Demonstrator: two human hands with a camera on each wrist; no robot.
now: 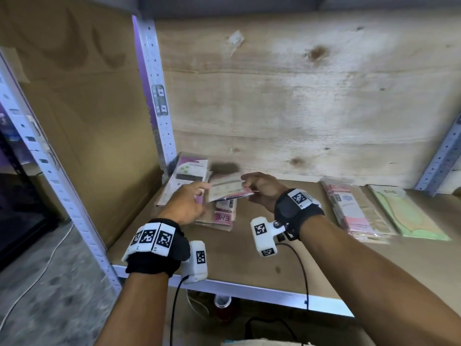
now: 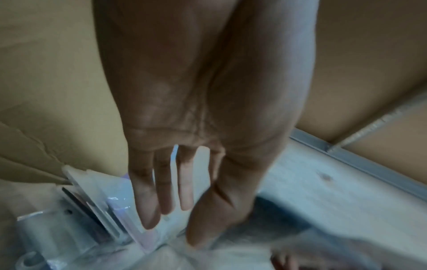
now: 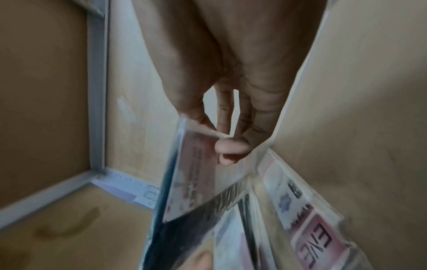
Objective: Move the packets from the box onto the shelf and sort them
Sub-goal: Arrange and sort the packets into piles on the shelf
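One packet [image 1: 228, 189] is pinched by the right hand [image 1: 262, 192] above the shelf [image 1: 249, 258] — just right of the left hand [image 1: 185, 204], whose fingers are straight and hold nothing. More packets [image 1: 223, 216] lie beneath both hands.

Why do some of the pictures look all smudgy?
Head view: the packet in the right hand is smeared, the shelf sharper. Left wrist view: left hand soft, blurry packets below. Right wrist view: dim, packet print unreadable.

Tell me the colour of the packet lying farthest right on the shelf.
Pale green; the rightmost packet shows best in the head view, lying flat beside a pink one.
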